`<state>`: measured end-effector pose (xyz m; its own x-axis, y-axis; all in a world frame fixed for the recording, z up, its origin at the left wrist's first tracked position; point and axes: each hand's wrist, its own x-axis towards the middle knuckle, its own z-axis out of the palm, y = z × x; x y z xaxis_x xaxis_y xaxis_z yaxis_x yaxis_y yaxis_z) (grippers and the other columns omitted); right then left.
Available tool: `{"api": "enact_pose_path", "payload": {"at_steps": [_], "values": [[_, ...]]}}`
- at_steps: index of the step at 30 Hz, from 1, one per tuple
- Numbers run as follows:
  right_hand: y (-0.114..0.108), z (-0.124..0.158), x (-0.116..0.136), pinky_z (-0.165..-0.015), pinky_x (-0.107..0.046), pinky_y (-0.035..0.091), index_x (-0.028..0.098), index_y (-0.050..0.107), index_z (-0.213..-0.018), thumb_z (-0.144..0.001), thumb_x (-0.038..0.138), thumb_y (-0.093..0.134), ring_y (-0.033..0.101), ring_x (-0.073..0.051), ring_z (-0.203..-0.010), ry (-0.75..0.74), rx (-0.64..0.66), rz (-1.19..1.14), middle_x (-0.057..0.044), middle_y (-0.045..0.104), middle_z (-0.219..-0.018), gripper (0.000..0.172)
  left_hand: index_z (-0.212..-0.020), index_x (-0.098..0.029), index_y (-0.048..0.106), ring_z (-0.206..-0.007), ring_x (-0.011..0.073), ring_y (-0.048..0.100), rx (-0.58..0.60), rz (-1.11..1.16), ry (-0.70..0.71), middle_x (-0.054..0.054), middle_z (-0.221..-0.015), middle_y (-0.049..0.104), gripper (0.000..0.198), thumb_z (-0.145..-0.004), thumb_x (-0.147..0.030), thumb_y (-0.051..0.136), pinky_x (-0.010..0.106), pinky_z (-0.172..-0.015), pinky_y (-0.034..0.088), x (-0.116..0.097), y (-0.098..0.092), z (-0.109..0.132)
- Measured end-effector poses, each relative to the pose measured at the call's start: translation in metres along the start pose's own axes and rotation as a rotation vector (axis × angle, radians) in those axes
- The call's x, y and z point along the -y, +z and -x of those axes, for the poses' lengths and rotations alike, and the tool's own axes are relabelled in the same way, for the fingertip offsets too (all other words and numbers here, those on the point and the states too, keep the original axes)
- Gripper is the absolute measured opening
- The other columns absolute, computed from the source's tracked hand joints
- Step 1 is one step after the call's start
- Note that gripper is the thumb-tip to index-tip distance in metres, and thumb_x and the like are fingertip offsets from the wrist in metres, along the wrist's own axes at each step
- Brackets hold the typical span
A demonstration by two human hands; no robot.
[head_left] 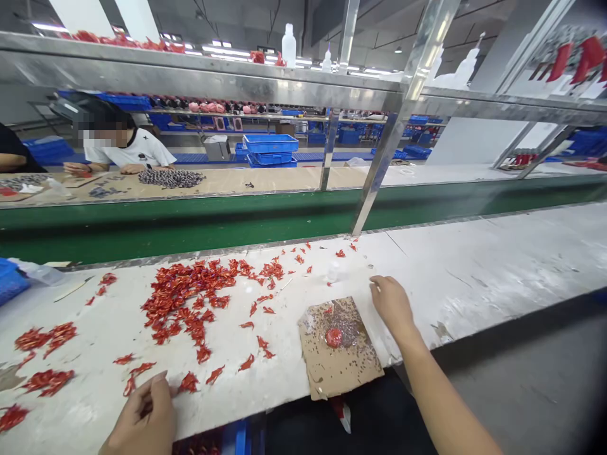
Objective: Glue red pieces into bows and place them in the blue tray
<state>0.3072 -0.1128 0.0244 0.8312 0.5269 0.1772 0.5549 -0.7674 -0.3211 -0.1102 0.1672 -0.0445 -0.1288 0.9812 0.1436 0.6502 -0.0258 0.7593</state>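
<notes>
My left hand (147, 414) is low at the table's front edge, fingers curled in. Its fingertips come close to a small red ribbon-like piece (188, 382); whether they touch it or hold anything is hidden. My right hand (392, 306) rests over the white table, right of a cardboard piece (327, 374), with its fingers loosely bent and apart and nothing visible in them. On that cardboard, spotted with glue-like residue, lies a round red blob (333, 337). A large heap of red pieces (183, 294) spreads between my hands, with several loose ones around it.
A metal shelf frame (379, 170) rises at the table's back edge. Behind it runs a green conveyor belt (237, 221). Across it a person in a white shirt (147, 148) works beside a dark heap (171, 178). A blue bin (10, 281) stands at the left.
</notes>
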Motion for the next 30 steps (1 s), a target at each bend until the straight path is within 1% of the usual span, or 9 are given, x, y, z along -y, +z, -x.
{"api": "enact_pose_path", "payload": {"at_steps": [5,7,9,13,16,20,24,27,30], "values": [[0.028,-0.025,0.112,-0.098,-0.028,0.047,0.022,0.070,-0.122,-0.103,0.016,0.046,0.064,-0.019,-0.112,-0.416,0.188,-0.027,-0.009,0.070,-0.120,0.031,-0.097,-0.025,0.075,-0.093,0.0320,0.069,-0.084,-0.067,-0.114,0.005,-0.082,0.073,0.037,-0.086,-0.056,0.057,0.043,-0.092,0.049,-0.019,-0.005,0.019],[0.044,-0.045,0.144,-0.098,-0.030,0.048,0.018,0.071,-0.118,-0.100,0.010,0.051,0.064,-0.021,-0.114,-0.507,0.273,0.011,-0.012,0.070,-0.117,0.028,-0.101,-0.023,0.076,-0.088,0.0315,0.067,-0.169,-0.081,-0.042,0.007,-0.083,0.072,0.040,-0.088,-0.056,0.056,0.043,-0.089,0.050,-0.040,0.000,0.030],[0.058,-0.064,0.163,-0.096,-0.035,0.051,0.014,0.070,-0.113,-0.099,0.014,0.057,0.065,-0.022,-0.110,-0.550,0.347,0.062,-0.011,0.071,-0.114,0.019,-0.102,-0.023,0.075,-0.091,0.0288,0.066,-0.177,-0.008,0.151,0.008,-0.090,0.074,0.037,-0.092,-0.051,0.055,0.041,-0.092,0.049,-0.071,0.014,0.037],[0.072,-0.083,0.175,-0.091,-0.042,0.057,0.013,0.068,-0.107,-0.099,0.033,0.066,0.069,-0.020,-0.099,-0.568,0.425,0.134,-0.007,0.071,-0.109,0.022,-0.113,-0.023,0.072,-0.100,0.0249,0.066,0.113,0.070,0.520,0.008,-0.111,0.075,0.033,-0.097,-0.043,0.051,0.037,-0.100,0.046,-0.147,0.069,0.030],[0.059,-0.080,0.171,-0.090,-0.038,0.055,0.013,0.069,-0.103,-0.099,0.022,0.061,0.069,-0.021,-0.099,-0.579,0.404,0.116,-0.009,0.072,-0.103,0.013,-0.117,-0.021,0.072,-0.113,0.0273,0.063,0.332,-0.083,0.672,0.009,-0.120,0.074,0.031,-0.096,-0.032,0.051,0.039,-0.103,0.043,-0.188,0.119,0.007],[0.012,-0.061,0.124,-0.096,-0.033,0.049,0.020,0.069,-0.105,-0.097,0.015,0.051,0.063,-0.024,-0.114,-0.547,0.282,0.026,-0.011,0.071,-0.111,0.021,-0.114,-0.025,0.077,-0.114,0.0357,0.060,0.464,-0.226,0.743,0.010,-0.123,0.073,0.032,-0.087,-0.020,0.059,0.051,-0.102,0.038,-0.210,0.164,-0.017],[-0.023,-0.043,0.007,-0.082,-0.034,0.053,0.027,0.068,-0.096,-0.088,0.022,0.057,0.069,-0.024,-0.093,-0.190,0.119,-0.147,-0.006,0.073,-0.101,0.014,-0.110,-0.029,0.079,-0.112,0.0374,0.058,0.518,-0.338,0.764,0.009,-0.121,0.074,0.030,-0.088,-0.023,0.061,0.056,-0.101,0.034,-0.208,0.176,-0.029],[-0.015,-0.041,-0.080,-0.071,-0.035,0.052,0.030,0.066,-0.082,-0.082,0.024,0.058,0.071,-0.026,-0.083,0.051,0.195,-0.059,-0.005,0.074,-0.090,0.010,-0.108,-0.030,0.079,-0.110,0.0363,0.060,0.536,-0.386,0.774,0.009,-0.116,0.076,0.026,-0.090,-0.027,0.059,0.056,-0.101,0.033,-0.205,0.178,-0.036],[0.005,-0.048,-0.123,-0.069,-0.034,0.053,0.030,0.068,-0.081,-0.081,0.025,0.057,0.072,-0.025,-0.082,0.077,0.320,-0.043,-0.005,0.075,-0.092,0.013,-0.106,-0.030,0.078,-0.110,0.0342,0.062,0.546,-0.406,0.792,0.009,-0.113,0.076,0.024,-0.092,-0.028,0.058,0.053,-0.100,0.035,-0.202,0.181,-0.040]]}}
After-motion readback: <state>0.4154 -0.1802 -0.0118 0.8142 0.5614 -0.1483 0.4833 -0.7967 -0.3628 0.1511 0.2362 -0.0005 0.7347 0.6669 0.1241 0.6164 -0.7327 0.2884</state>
